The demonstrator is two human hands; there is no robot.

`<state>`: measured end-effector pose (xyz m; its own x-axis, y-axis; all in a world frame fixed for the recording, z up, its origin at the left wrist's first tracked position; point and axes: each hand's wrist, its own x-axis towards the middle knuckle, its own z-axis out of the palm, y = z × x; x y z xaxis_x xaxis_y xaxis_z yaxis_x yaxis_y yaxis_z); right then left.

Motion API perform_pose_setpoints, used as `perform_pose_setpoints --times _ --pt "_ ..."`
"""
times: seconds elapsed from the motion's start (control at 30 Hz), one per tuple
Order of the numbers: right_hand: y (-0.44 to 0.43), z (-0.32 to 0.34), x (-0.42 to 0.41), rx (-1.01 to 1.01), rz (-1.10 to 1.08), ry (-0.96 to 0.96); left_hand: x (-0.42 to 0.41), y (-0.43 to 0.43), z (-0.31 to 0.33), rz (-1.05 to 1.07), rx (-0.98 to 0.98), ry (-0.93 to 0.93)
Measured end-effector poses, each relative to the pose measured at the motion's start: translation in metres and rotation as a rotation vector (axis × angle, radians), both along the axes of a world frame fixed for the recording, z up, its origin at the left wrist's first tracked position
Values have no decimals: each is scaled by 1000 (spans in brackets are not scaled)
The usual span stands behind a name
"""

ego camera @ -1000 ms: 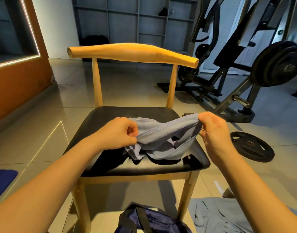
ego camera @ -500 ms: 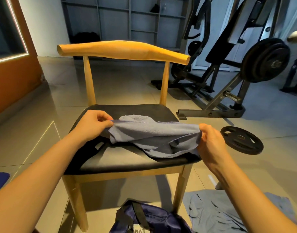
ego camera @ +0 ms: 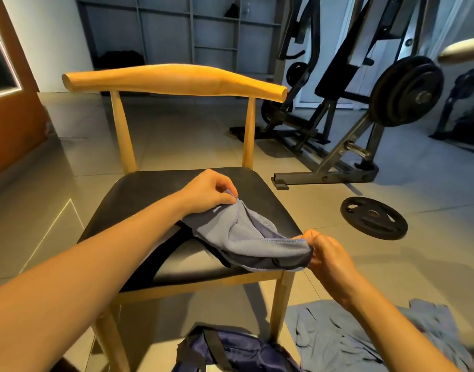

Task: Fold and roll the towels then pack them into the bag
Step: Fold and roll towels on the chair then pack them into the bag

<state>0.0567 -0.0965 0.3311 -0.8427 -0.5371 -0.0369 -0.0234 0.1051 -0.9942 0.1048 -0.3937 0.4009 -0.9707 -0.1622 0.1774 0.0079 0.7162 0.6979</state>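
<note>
Pinching the grey towel (ego camera: 246, 237) at two corners, the left hand (ego camera: 211, 191) has moved toward the back of the chair seat (ego camera: 155, 194) and the right hand (ego camera: 327, 253) to its front corner (cloth still bunched). Spreading looks unfinished; the bag (ego camera: 238, 350) waits on the floor.

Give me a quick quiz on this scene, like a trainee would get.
1. True or false: the bag sits on the chair.
2. The left hand pinches the towel at: A) its far end, B) its middle, C) nowhere.
3. Fill in: the right hand pinches the towel at the seat's front ____ corner.
Key: 1 false, it lies on the floor; 2 A; 3 right.
</note>
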Motion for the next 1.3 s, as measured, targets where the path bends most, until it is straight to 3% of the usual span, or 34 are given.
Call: perform_pose_setpoints --times 0.17,0.27,0.67,0.87,0.97,1.13,1.2,1.3 --pt "-4 -2 -5 -7 -31 -21 -32 -1 -2 -169 -124 -237" --pt "-5 2 -7 -13 -15 -6 -40 1 -7 -207 -132 -289" --pt "0 28 -21 -73 -121 34 -21 -10 25 67 152 -41" --pt "-13 67 -34 -107 -263 168 18 -24 81 19 226 219" --pt "-36 108 -44 -240 -413 187 39 -35 106 -2 304 322" --pt "-78 153 -48 -130 -438 343 68 -38 91 -4 119 117" --pt "-86 146 -46 -34 -416 444 78 -33 62 33 82 178" --pt "-81 119 -45 55 -408 445 94 -13 14 31 -3 253"
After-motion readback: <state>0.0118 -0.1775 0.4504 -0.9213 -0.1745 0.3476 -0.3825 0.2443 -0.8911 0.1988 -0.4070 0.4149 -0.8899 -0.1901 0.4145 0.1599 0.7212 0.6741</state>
